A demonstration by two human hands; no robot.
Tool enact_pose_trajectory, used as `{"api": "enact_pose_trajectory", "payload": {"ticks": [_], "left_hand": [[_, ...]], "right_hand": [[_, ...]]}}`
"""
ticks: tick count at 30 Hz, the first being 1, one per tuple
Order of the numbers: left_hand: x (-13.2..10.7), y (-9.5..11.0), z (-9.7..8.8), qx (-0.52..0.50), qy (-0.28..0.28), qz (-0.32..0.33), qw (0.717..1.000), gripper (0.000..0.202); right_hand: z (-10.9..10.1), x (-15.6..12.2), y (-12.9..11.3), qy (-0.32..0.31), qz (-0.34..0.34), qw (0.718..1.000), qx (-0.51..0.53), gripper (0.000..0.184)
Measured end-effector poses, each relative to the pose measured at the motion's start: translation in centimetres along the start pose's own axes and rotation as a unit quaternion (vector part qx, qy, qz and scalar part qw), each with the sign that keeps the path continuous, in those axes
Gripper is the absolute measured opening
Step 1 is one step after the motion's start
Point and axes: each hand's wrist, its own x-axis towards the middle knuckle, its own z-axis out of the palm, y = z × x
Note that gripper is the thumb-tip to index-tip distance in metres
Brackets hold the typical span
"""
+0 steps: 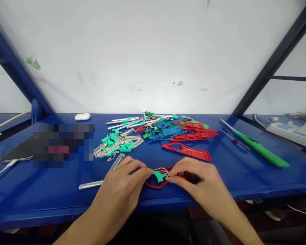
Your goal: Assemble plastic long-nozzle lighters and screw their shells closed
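My left hand (122,180) and my right hand (196,180) meet at the front edge of the blue table (40,197). Between their pinched fingertips sits a small teal plastic piece (158,176), set on a red plastic handle (155,184) with a thin wire spring at it. My right hand covers most of the red handle and pinches it. My left fingertips are closed on the teal piece. A metal blade strip (90,185) lies just left of my left hand.
Behind my hands lies a pile of red, blue and green handles (183,134), teal pieces with metal strips (117,143) and a lone red handle (186,151). A green screwdriver (260,148) lies right, a phone (20,153) left, a white earbud case (82,116) at the back.
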Motion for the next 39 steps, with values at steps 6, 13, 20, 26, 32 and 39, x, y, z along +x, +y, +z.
{"api": "enact_pose_trajectory", "payload": {"ticks": [6, 13, 20, 26, 32, 39], "left_hand": [[0.0, -0.3, 0.0, 0.017, -0.009, 0.013, 1.0, 0.034], [-0.2, 0.5, -0.3, -0.003, -0.019, 0.001, 1.0, 0.039], [-0.4, 0.6, -0.4, 0.001, -0.027, 0.004, 1.0, 0.045], [-0.5, 0.7, -0.4, 0.025, -0.039, 0.008, 0.999, 0.041], [-0.3, 1.0, -0.4, 0.043, -0.027, 0.016, 0.999, 0.035], [0.0, 1.7, -0.6, 0.051, -0.034, 0.003, 0.998, 0.02]], "right_hand": [[0.0, -0.1, -0.1, 0.002, 0.012, 1.0, -0.002, 0.008], [-0.1, -0.2, 0.1, -0.005, 0.011, 1.0, -0.005, 0.007], [-0.1, -0.4, 0.0, 0.005, 0.006, 1.0, -0.019, 0.008], [0.0, -0.3, -0.2, 0.024, -0.021, 0.999, -0.033, 0.01], [-0.3, -0.9, 0.1, 0.039, -0.053, 0.997, -0.044, 0.016], [-0.5, -1.0, -0.1, 0.016, -0.017, 0.999, -0.023, 0.009]]}}
